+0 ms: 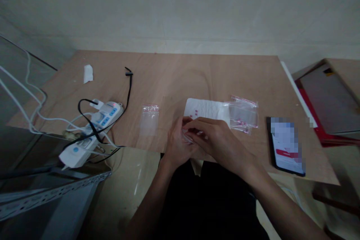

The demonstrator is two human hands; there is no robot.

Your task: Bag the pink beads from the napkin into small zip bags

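My left hand [178, 143] is curled at the table's front edge, with a bit of clear plastic that looks like a small bag [188, 138] showing between its fingers. Over it bends my right hand [215, 135], thumb and fingertips pinched together at the bag's opening; whatever they grip is hidden. Just beyond both hands lies a white cloth [209, 108], with several small red beads [196, 112] on its left part. Overlapping the cloth's right end is a loose pile of clear zip bags [244, 114], some with red bits in them. A single flat zip bag [150, 120] lies left of my hands.
A phone [287, 146] with its screen lit lies at the right. On the left, a white power strip [104, 116] with tangled cables hangs near the wooden table's [174, 78] edge. A black strap [129, 86] and a white paper scrap [88, 73] lie farther back.
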